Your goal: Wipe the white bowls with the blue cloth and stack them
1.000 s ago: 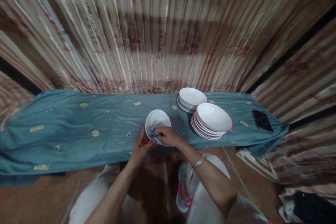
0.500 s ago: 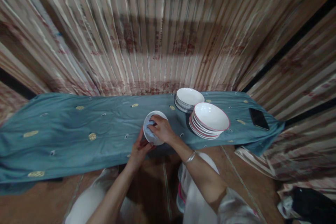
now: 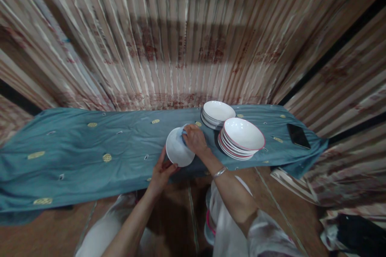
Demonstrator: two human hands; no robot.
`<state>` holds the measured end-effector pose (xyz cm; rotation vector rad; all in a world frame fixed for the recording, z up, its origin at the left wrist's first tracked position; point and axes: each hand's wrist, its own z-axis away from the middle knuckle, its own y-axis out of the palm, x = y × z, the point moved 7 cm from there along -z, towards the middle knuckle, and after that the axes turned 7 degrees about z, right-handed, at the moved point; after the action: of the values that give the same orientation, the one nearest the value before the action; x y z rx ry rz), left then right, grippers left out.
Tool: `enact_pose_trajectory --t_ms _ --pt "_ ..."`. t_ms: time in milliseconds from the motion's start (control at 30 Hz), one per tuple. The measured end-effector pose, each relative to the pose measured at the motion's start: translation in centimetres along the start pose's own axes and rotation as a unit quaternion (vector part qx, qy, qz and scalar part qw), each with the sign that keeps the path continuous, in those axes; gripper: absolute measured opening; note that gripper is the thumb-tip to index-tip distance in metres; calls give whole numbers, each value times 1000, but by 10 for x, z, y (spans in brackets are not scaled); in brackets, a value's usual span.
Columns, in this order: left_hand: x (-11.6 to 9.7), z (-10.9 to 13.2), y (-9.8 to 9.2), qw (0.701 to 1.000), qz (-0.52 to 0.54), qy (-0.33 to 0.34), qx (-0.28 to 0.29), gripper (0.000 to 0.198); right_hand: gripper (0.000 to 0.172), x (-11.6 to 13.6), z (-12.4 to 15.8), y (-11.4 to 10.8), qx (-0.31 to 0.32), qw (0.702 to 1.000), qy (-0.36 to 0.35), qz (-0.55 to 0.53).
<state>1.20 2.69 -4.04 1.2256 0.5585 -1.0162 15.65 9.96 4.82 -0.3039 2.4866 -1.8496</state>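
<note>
A white bowl (image 3: 178, 151) is held tilted above the teal cloth, near the front edge of the table. My left hand (image 3: 162, 170) grips its lower left rim, thumb on the near side. At the bowl's upper right rim, my right hand (image 3: 195, 139) is closed on a light blue cloth (image 3: 181, 132), partly hidden by the fingers. To the right stand a stack of white bowls with red rims (image 3: 243, 134) and, behind it, a stack of white plates (image 3: 218, 111).
A black phone (image 3: 298, 135) lies at the right end of the teal tablecloth (image 3: 75, 148). Patterned curtains (image 3: 181, 40) hang behind the table. A stool with a pink band is partly visible below, and dark fabric (image 3: 362, 233) lies at the lower right.
My right hand has moved with the blue cloth from the inside of the bowl to its upper right rim. The bowl has tilted a little; my left hand keeps its hold.
</note>
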Motion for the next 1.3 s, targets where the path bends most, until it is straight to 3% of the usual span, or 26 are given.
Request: enact_pose_trajectory --t_ms 367,700,1000,1167,1300 --pt "-4 2 3 1000 23 -7 -7 115 26 -14 32 17 123 990 6 66" --pt "-4 1 5 999 33 -6 -12 111 31 1 61 21 158 984 -49 67" --pt "-5 1 4 998 59 -6 -14 106 26 30 71 9 159 972 -132 -111" --pt "-4 -2 0 998 63 6 -26 94 28 39 63 1 149 955 -121 -227" --pt "-4 -7 -5 997 57 27 -42 73 29 45 57 5 140 937 -93 -307"
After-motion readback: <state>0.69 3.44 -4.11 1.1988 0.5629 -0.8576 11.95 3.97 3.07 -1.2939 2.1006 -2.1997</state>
